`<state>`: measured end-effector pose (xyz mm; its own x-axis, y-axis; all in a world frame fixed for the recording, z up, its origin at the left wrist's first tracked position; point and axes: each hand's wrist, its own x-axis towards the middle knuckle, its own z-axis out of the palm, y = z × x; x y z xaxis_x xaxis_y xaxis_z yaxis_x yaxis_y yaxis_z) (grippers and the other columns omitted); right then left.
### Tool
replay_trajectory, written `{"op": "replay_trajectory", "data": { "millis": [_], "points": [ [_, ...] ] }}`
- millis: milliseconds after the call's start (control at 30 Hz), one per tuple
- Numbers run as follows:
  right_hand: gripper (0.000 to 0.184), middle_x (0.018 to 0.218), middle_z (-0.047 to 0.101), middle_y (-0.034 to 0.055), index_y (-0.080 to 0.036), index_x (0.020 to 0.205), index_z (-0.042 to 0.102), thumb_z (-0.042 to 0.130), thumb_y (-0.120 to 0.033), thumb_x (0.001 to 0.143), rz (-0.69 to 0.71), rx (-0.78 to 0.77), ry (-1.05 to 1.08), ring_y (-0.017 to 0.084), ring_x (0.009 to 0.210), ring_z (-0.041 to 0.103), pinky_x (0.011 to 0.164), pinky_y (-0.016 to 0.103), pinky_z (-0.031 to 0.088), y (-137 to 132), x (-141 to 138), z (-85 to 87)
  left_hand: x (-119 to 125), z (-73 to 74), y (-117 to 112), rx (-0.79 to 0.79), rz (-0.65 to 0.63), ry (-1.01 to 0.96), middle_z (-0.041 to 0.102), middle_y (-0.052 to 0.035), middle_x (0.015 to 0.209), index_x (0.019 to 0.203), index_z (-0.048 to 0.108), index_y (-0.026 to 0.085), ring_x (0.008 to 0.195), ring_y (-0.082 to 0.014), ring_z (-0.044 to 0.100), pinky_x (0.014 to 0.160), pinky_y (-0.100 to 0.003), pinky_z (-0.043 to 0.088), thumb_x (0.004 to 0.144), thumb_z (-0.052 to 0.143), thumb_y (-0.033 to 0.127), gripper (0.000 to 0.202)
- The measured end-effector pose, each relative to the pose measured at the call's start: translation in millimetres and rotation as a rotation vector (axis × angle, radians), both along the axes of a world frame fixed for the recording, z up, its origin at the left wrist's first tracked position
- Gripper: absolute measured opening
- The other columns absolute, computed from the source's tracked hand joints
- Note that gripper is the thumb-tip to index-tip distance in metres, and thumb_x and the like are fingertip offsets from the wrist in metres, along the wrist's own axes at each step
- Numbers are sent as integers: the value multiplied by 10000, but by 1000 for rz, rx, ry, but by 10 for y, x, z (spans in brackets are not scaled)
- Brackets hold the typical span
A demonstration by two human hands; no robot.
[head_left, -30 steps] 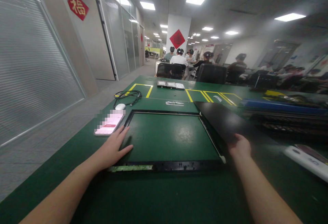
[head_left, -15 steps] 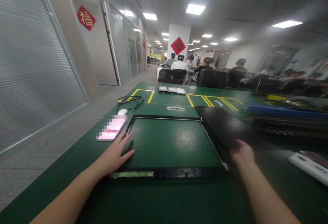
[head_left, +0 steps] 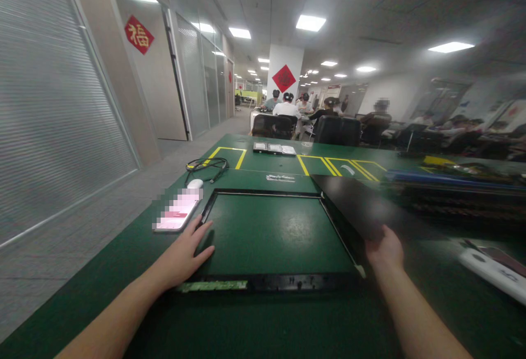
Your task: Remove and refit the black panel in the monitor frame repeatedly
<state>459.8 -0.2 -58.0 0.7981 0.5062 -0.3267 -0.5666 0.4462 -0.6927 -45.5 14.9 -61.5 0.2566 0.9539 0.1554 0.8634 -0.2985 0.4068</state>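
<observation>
A thin black rectangular frame (head_left: 304,282), like a monitor bezel, lies flat on the green table (head_left: 271,326). Along its near side runs a narrow green circuit board (head_left: 216,286). My left hand (head_left: 184,255) rests over the frame's left side with fingers spread, not gripping. To the right of the frame, my right hand (head_left: 386,249) grips the near edge of a flat dark panel (head_left: 349,200); the fingers beneath it are hidden. The panel is tilted, with its left edge close to the frame's right side.
A lit phone (head_left: 176,214), a white mouse (head_left: 195,183) and a coiled black cable (head_left: 207,167) lie at left. Several small drives (head_left: 274,148) sit at the back. A white device (head_left: 491,271) is at right. People (head_left: 287,107) sit beyond.
The view has tilted slightly, so the scene sits a little lower. Both hands keep nearly the same places on the frame and the panel.
</observation>
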Motion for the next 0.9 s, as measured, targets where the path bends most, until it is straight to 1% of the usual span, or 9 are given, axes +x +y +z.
{"op": "replay_trajectory", "data": {
  "millis": [167, 367, 467, 567, 633, 700, 767, 833, 900],
  "points": [
    [180, 796, 734, -39, -197, 920, 679, 548, -87, 865, 43, 76, -43, 103, 655, 694, 603, 190, 603, -19, -59, 55, 3, -12, 13, -6, -16, -9, 297, -245, 1672, 1506, 511, 103, 1489, -410, 374, 1173, -550, 365, 919, 514, 490, 704],
    [161, 736, 719, -34, -199, 856, 662, 572, -74, 809, 106, 91, -29, 110, 630, 681, 581, 190, 588, -47, -152, 144, -47, -102, 63, 47, -17, -91, 388, -244, 1628, 1469, 568, 133, 1473, -419, 403, 1165, -580, 362, 894, 565, 488, 675],
    [130, 749, 729, -17, -194, 845, 662, 591, -99, 790, 150, 100, -10, 124, 658, 689, 637, 219, 603, -89, -242, 237, -57, -86, 93, 99, 13, -220, 430, -224, 1609, 1399, 636, 154, 1472, -425, 403, 1177, -605, 326, 862, 605, 503, 642],
    [127, 786, 746, -5, -201, 868, 674, 602, -143, 781, 203, 117, -18, 154, 719, 712, 699, 272, 616, -149, -307, 317, -30, 34, 88, 112, 81, -477, 527, -160, 1554, 1305, 695, 219, 1465, -401, 422, 1207, -591, 274, 825, 668, 528, 571],
    [133, 794, 752, -3, -213, 875, 679, 610, -165, 771, 236, 114, -20, 172, 742, 722, 709, 305, 620, -192, -316, 344, 10, 153, 58, 15, 170, -728, 594, -145, 1495, 1281, 700, 241, 1446, -383, 458, 1216, -557, 274, 783, 735, 529, 577],
    [140, 816, 762, 3, -224, 885, 689, 618, -198, 767, 300, 115, -32, 197, 760, 730, 725, 356, 628, -225, -298, 344, 58, 275, 14, -130, 244, -1028, 631, -156, 1455, 1240, 712, 233, 1417, -364, 503, 1206, -489, 325, 747, 794, 492, 563],
    [128, 827, 771, 12, -234, 867, 701, 625, -238, 764, 369, 100, -57, 225, 756, 733, 734, 413, 633, -240, -263, 315, 103, 384, -35, -199, 245, -1323, 674, -173, 1396, 1203, 722, 204, 1375, -353, 554, 1171, -425, 395, 719, 826, 447, 551],
    [91, 811, 775, 14, -244, 813, 707, 638, -262, 756, 396, 72, -101, 234, 720, 727, 725, 433, 632, -237, -226, 260, 137, 480, -79, -326, 223, -1524, 697, -193, 1354, 1249, 692, 168, 1317, -344, 611, 1126, -410, 457, 766, 782, 446, 564],
    [50, 779, 773, 2, -254, 761, 710, 664, -255, 740, 384, 49, -168, 222, 671, 716, 710, 419, 630, -226, -197, 195, 159, 572, -116, -426, 223, -1668, 710, -219, 1319, 1337, 635, 126, 1253, -336, 661, 1057, -404, 526, 822, 708, 398, 588]
  ]
}}
